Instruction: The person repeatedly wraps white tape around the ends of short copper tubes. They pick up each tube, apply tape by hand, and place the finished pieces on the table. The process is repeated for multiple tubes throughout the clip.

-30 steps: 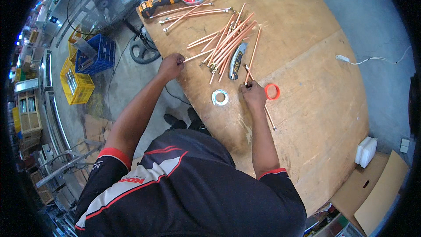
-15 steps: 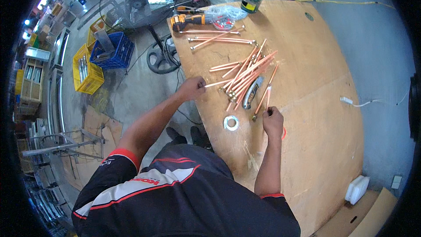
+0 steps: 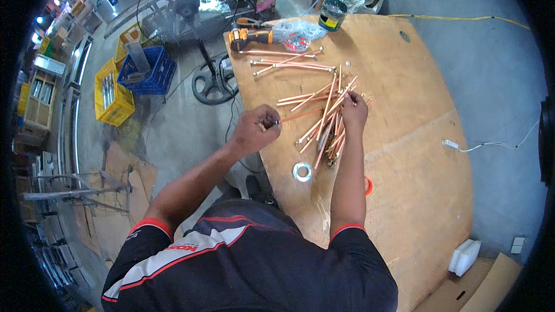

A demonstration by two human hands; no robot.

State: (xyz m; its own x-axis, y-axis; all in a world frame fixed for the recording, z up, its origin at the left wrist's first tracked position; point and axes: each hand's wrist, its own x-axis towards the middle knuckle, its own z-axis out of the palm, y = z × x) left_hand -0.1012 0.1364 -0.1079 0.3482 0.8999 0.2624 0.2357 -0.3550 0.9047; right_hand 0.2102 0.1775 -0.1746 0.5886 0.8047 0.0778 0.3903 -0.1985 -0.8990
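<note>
My left hand (image 3: pixel 256 131), raised at the table's left edge, is closed on one end of a thin copper tube (image 3: pixel 300 115). The tube's other end points right, toward a loose pile of copper tubes (image 3: pixel 325 104) with brass-coloured end fittings. Over the right side of that pile is my right hand (image 3: pixel 355 111), its fingers pinched on a copper tube (image 3: pixel 348 88). Some tubes cross a dark utility knife (image 3: pixel 325 137), so only part of it shows. A roll of whitish tape (image 3: pixel 302 171) lies on the wooden table (image 3: pixel 416 156) nearer me.
Several more copper tubes (image 3: pixel 289 63) lie farther back, near an orange-and-black power tool (image 3: pixel 250 39), a clear plastic bag (image 3: pixel 300 32) and a dark tub (image 3: pixel 332 14). An orange-red ring (image 3: pixel 368 186) is beside my right forearm. A standing fan (image 3: pixel 188 3) and crates (image 3: pixel 147 69) stand left.
My right hand has moved away from me onto the pile, and tubes there have shifted over the utility knife. My left hand has turned slightly, still gripping its copper tube.
</note>
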